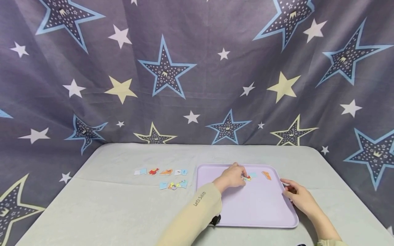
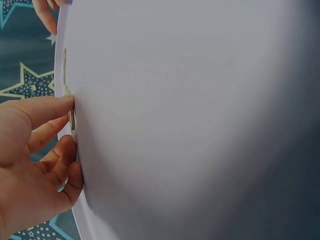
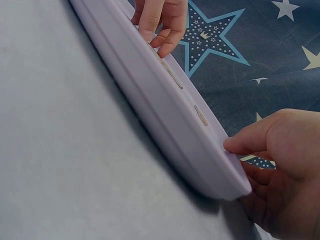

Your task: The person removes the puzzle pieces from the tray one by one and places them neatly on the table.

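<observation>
A lilac tray (image 1: 255,212) lies on the table, with a few puzzle pieces near its far edge. My left hand (image 1: 233,176) reaches over the tray and pinches a small colourful puzzle piece (image 1: 247,178) between thumb and fingers; its fingers partly cover the piece. Beside it lies a light-blue piece (image 1: 253,174), and farther right an orange piece (image 1: 266,175) rests alone. At the tray's right side, my right hand (image 3: 287,165) grips the rim (image 3: 235,172), thumb on top and the other fingers around the outside.
Left of the tray, a row of separate puzzle pieces (image 1: 166,172) lies on the grey cloth-covered table (image 1: 101,212). Nearer to me is a joined strip of pieces (image 1: 173,185). A star-patterned curtain (image 1: 197,85) hangs behind the table.
</observation>
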A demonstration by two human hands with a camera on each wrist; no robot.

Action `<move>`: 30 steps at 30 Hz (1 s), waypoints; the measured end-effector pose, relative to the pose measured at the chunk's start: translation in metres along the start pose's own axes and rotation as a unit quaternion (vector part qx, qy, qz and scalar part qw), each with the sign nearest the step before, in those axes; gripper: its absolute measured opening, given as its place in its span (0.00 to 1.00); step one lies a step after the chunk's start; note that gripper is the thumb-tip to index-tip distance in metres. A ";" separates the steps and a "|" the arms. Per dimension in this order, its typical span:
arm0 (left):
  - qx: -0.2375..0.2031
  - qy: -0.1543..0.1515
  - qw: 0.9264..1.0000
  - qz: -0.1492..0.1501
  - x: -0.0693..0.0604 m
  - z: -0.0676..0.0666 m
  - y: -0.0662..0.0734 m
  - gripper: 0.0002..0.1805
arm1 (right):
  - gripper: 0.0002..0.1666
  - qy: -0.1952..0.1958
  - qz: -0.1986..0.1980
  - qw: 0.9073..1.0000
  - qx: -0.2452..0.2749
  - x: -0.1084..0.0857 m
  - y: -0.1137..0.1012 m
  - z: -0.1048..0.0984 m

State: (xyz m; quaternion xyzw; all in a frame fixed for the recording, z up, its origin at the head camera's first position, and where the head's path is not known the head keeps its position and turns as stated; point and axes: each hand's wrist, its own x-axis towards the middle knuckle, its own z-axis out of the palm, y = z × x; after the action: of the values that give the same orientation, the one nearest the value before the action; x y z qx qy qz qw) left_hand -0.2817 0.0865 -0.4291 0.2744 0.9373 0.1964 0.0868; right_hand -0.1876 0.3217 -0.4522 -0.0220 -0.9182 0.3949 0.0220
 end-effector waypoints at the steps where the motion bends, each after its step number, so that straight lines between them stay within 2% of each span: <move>1: -0.001 -0.001 1.000 -0.001 0.000 0.000 0.000 0.14 | 0.26 0.001 0.000 1.000 0.000 0.000 0.000 0.000; 14: 0.018 0.007 1.000 0.017 -0.001 -0.001 0.000 0.11 | 0.26 0.005 -0.003 1.000 0.001 -0.001 -0.001 0.000; 18: 0.016 0.007 0.999 0.031 -0.002 -0.003 -0.003 0.10 | 0.26 0.004 -0.007 1.000 0.004 0.000 -0.001 0.000; 24: 0.011 -0.004 0.999 0.049 -0.002 -0.010 -0.008 0.09 | 0.26 0.003 -0.006 1.000 0.001 0.000 -0.002 -0.002; 30: 0.022 -0.011 0.999 0.048 -0.005 -0.014 -0.008 0.09 | 0.26 0.000 -0.006 1.000 0.004 0.001 0.000 0.000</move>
State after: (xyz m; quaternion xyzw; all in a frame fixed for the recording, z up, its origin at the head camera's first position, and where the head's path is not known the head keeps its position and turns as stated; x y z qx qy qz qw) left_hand -0.2853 0.0727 -0.4196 0.3226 0.9263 0.1768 0.0812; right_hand -0.1886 0.3216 -0.4524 -0.0163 -0.9168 0.3982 0.0249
